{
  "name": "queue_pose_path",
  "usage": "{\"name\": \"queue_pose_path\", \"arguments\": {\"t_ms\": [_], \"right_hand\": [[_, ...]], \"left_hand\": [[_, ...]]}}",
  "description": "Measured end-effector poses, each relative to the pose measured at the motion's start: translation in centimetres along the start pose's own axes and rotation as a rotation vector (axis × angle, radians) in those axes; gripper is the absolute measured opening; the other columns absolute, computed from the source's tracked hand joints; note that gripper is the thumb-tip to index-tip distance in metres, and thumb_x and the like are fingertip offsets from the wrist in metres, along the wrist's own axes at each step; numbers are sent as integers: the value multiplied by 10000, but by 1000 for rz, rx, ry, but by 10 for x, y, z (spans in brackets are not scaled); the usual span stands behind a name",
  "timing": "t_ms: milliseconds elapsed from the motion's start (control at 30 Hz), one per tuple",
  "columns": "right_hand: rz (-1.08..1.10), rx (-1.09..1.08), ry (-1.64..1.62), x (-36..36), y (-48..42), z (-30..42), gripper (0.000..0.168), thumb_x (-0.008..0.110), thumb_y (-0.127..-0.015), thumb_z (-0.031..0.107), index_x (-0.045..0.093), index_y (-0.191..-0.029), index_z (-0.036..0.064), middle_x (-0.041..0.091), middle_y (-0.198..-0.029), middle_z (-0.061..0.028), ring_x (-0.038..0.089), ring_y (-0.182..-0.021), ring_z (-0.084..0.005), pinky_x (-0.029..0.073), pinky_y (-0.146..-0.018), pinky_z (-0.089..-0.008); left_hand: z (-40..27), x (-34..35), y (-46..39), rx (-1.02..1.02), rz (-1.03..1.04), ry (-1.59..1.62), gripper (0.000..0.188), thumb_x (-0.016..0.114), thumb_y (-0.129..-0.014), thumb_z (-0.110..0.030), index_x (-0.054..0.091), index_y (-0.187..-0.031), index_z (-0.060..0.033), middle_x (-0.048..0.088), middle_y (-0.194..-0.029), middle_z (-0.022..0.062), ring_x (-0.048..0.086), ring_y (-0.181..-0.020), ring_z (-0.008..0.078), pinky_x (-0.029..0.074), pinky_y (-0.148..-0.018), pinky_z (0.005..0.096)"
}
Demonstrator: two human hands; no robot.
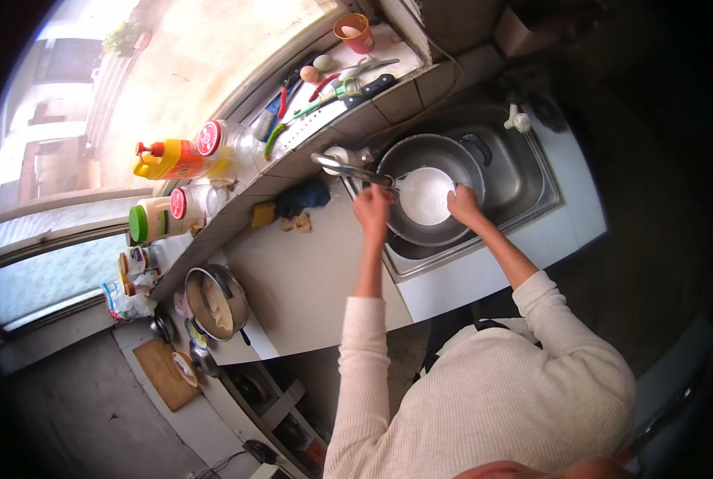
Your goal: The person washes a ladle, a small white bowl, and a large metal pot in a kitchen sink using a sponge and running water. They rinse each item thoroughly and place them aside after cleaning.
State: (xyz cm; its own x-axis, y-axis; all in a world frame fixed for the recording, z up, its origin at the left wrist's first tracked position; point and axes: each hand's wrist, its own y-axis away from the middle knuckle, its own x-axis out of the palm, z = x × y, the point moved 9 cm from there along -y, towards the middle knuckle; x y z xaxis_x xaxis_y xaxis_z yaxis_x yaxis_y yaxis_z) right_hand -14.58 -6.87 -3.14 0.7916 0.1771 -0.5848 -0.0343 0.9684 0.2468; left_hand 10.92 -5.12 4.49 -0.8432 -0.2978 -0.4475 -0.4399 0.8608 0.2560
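Observation:
My right hand (463, 205) grips the right rim of a small bowl or pot (426, 223) with whitish contents, under the metal faucet spout (356, 172). Water appears to run from the spout into it. This vessel is held over a large dark metal pot (434, 141) in the stainless steel sink (515, 187). My left hand (373, 206) is beside the spout tip, left of the small vessel; its fingers are curled and blurred, and whether they hold anything is unclear.
A yellow sponge (263, 214) and dark cloth (303, 198) lie left of the sink. Peppers, eggs (310, 74) and a black-handled knife (378, 87) rest on the tiled ledge near a red cup (354, 39). A lidded pot (218, 304) stands at the counter's left end.

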Motion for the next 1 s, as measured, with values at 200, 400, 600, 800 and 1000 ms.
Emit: {"name": "queue_pose_path", "arguments": {"t_ms": [200, 400, 600, 800, 1000], "right_hand": [[-54, 1, -2, -12, 3, 11, 245, 500, -791, 144, 575, -804, -88, 594, -774, -325, 595, -795, -474, 467, -743, -502], [-14, 61, -20, -8, 4, 4, 281, 532, -825, 187, 568, -891, -84, 594, -860, -313, 574, -873, -467, 464, -753, -479], [-10, 28, -158, -3, 8, 1, 293, 561, -832, 214, 593, -925, -62, 623, -846, -276, 606, -858, -435, 479, -740, -439], [-13, 5, -167, -27, 15, 21, 454, 646, -831, 401, 622, -806, -53, 634, -708, -197, 633, -675, -278, 479, -640, -383], [-11, 129, -556, -53, 7, 5, 506, 627, -857, 439, 636, -944, -59, 649, -763, -143, 576, -699, -135, 470, -639, -311]], "left_hand": [[19, 26, -84, -172, 159, 505, 395, 479, -949, -365, 546, -881, 19, 656, -731, 174, 632, -550, 215, 495, -452, 299], [27, 35, -97, -250, 55, 585, 350, 506, -944, -309, 520, -968, 40, 652, -757, 195, 625, -567, 224, 518, -477, 314], [38, 46, -44, -266, 266, 615, 414, 544, -919, -356, 497, -1132, -4, 591, -1088, 110, 593, -944, 210, 495, -792, 335], [11, 82, 67, -423, 566, 728, 687, 548, -890, -462, 296, -1395, -71, 404, -1366, 122, 403, -1257, 278, 359, -1006, 477], [51, 90, 68, -483, 452, 996, 676, 456, -908, -535, 284, -1407, -113, 386, -1390, 121, 387, -1280, 297, 353, -1003, 514]]}}
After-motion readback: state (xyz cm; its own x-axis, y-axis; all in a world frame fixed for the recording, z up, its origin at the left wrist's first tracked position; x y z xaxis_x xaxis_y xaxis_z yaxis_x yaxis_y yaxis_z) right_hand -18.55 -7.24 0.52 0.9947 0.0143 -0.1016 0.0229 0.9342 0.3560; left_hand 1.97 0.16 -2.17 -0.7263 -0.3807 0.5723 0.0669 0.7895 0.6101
